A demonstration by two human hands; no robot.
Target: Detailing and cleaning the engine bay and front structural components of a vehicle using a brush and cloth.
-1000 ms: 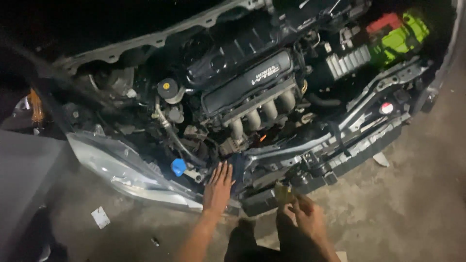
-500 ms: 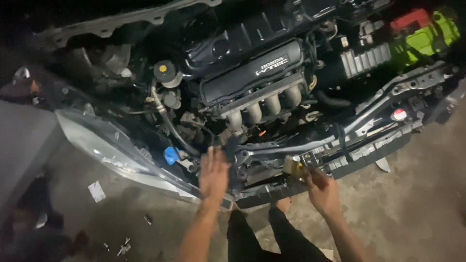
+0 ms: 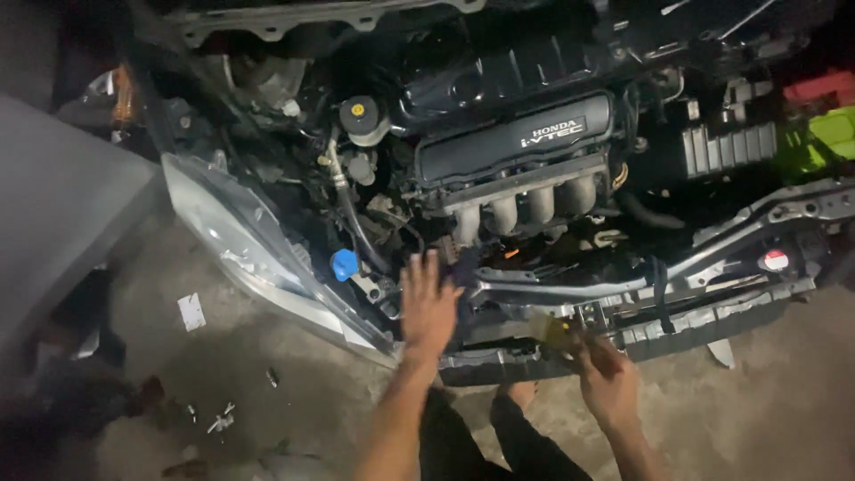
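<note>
I look down into an open car engine bay with the bumper off. My left hand lies flat, fingers spread, on the front crossmember beside a dark cloth-like piece. My right hand is lower right, fingers closed around a small yellowish object at the lower front support. The object is blurred and I cannot tell its kind. Behind the hands sit the dark engine cover and the silver intake manifold.
A headlight slants at the left, with a blue cap next to it. A yellow-topped reservoir cap sits above. A green and red battery area is far right. Scraps litter the concrete floor. My legs show below.
The view has shifted so the engine bay sits higher and to the right. My left hand stays on the crossmember; my right hand has stayed at the lower support with the yellowish object.
</note>
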